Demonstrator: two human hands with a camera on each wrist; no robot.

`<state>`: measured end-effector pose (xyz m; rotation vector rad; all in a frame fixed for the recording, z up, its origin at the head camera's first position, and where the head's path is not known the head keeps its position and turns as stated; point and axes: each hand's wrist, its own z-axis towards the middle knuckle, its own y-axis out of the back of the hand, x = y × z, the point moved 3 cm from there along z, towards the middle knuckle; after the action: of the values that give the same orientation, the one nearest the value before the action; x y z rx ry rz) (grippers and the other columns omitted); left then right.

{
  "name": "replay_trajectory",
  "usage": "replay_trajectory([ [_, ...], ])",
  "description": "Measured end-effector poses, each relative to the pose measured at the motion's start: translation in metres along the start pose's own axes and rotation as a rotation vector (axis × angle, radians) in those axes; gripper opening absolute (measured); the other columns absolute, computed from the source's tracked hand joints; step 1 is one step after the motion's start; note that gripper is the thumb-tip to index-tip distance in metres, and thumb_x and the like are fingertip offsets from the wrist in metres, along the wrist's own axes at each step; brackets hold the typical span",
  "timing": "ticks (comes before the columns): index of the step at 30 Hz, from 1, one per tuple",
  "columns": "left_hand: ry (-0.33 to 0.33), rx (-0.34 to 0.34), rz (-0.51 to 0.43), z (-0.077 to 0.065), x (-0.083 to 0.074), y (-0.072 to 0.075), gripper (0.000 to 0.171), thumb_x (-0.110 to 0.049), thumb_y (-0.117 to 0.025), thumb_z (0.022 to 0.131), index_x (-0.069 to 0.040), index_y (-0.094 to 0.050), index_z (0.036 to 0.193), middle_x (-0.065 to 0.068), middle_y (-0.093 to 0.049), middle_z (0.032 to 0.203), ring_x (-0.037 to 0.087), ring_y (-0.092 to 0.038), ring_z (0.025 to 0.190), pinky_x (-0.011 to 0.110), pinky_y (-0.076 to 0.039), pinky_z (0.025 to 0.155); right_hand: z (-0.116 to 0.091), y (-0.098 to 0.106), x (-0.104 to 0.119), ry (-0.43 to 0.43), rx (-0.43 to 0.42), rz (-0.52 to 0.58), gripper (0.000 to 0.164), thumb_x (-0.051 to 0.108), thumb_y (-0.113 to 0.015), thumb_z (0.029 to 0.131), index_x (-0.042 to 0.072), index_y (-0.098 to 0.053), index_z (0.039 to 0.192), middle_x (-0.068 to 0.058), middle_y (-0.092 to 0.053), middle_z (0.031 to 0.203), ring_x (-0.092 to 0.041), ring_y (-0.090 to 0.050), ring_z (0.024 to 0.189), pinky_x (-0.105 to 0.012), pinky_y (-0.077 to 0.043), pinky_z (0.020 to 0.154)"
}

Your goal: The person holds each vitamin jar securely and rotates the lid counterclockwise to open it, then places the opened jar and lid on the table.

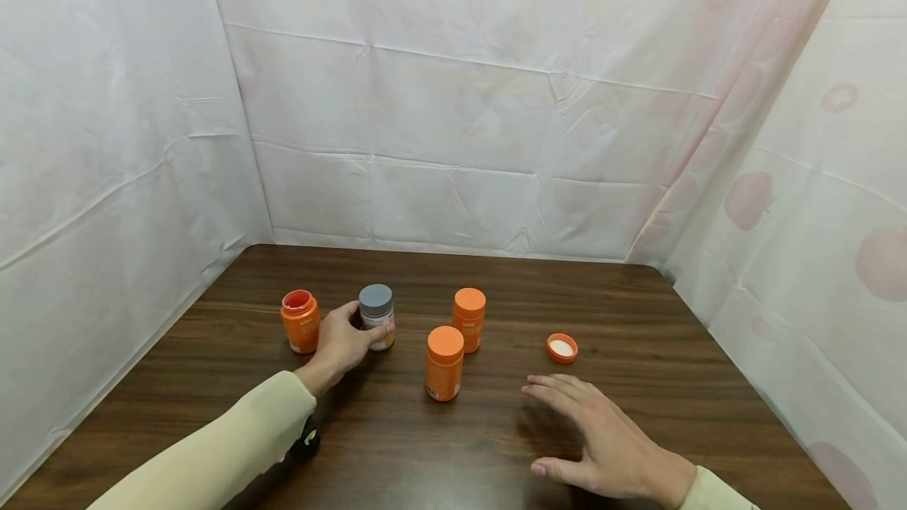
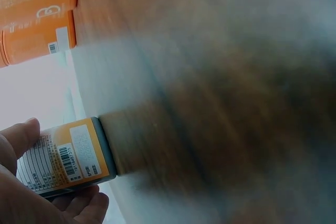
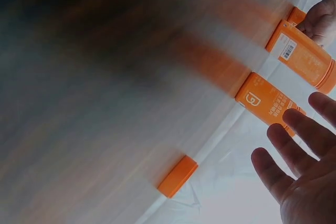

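Observation:
My left hand (image 1: 343,345) grips a grey-lidded pill bottle (image 1: 377,301), the thumb on its near side. In the left wrist view the bottle (image 2: 79,153) shows a yellow label with a barcode, and its base meets the table. Just left of that hand stands an open orange bottle (image 1: 301,325), its mouth uncovered. Two orange bottles with lids on, a nearer one (image 1: 444,368) and a farther one (image 1: 470,321), stand right of the left hand. My right hand (image 1: 602,439) is over the table with fingers extended, holding nothing. Beyond its fingertips lies an orange lid (image 1: 562,348), white inside facing up.
The dark wood-grain table (image 1: 397,455) carries all of these. Pale, creased sheeting (image 1: 453,124) hangs behind it and along both sides. A black band (image 1: 306,441) sits at the left wrist, under the cream sleeve (image 1: 227,439).

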<state>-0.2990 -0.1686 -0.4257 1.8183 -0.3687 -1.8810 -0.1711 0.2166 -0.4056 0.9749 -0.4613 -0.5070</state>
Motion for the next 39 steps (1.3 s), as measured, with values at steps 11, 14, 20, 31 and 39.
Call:
replay_trajectory([
  [11, -0.013, 0.016, 0.022, -0.016, -0.003, 0.008, 0.07, -0.035, -0.085, 0.086, -0.004, -0.057, 0.141, 0.019, -0.062, 0.136, 0.036, -0.057, 0.128, 0.055, -0.043, 0.107, 0.002, 0.0, 0.001, -0.036, 0.004, 0.047, 0.085, 0.048, -0.088, 0.078, 0.029, -0.049, 0.15, 0.012, -0.052, 0.146, -0.013, -0.053, 0.131, -0.043, -0.051, 0.096],
  [14, -0.026, 0.028, 0.021, -0.022, -0.004, 0.008, 0.068, -0.034, -0.085, 0.086, -0.004, -0.057, 0.141, 0.018, -0.063, 0.135, 0.035, -0.058, 0.127, 0.055, -0.044, 0.106, 0.003, 0.0, 0.002, -0.054, 0.0, 0.059, 0.083, 0.048, -0.088, 0.078, 0.03, -0.049, 0.149, 0.012, -0.051, 0.146, -0.011, -0.052, 0.13, -0.042, -0.051, 0.095],
  [20, -0.063, 0.028, 0.013, -0.031, -0.006, 0.01, 0.065, -0.034, -0.086, 0.085, -0.007, -0.06, 0.138, 0.014, -0.066, 0.132, 0.032, -0.061, 0.123, 0.053, -0.048, 0.103, 0.005, -0.002, 0.003, -0.077, -0.009, 0.1, 0.079, 0.044, -0.088, 0.079, 0.031, -0.05, 0.148, 0.011, -0.053, 0.145, -0.01, -0.053, 0.129, -0.039, -0.051, 0.096],
  [31, -0.141, 0.013, 0.048, -0.047, -0.011, 0.011, 0.065, -0.032, -0.087, 0.084, -0.007, -0.061, 0.138, 0.013, -0.068, 0.129, 0.03, -0.064, 0.119, 0.05, -0.051, 0.099, 0.006, -0.002, 0.006, -0.109, 0.016, 0.157, 0.073, 0.04, -0.086, 0.084, 0.027, -0.05, 0.146, 0.005, -0.057, 0.141, -0.013, -0.056, 0.126, -0.036, -0.051, 0.097],
  [39, -0.161, 0.03, 0.01, -0.06, -0.016, 0.009, 0.065, -0.028, -0.088, 0.083, -0.007, -0.062, 0.138, 0.01, -0.069, 0.127, 0.026, -0.066, 0.116, 0.047, -0.054, 0.096, 0.007, -0.002, 0.007, -0.156, -0.011, 0.179, 0.073, 0.041, -0.085, 0.084, 0.031, -0.05, 0.146, 0.01, -0.056, 0.142, -0.011, -0.056, 0.125, -0.037, -0.053, 0.094],
])
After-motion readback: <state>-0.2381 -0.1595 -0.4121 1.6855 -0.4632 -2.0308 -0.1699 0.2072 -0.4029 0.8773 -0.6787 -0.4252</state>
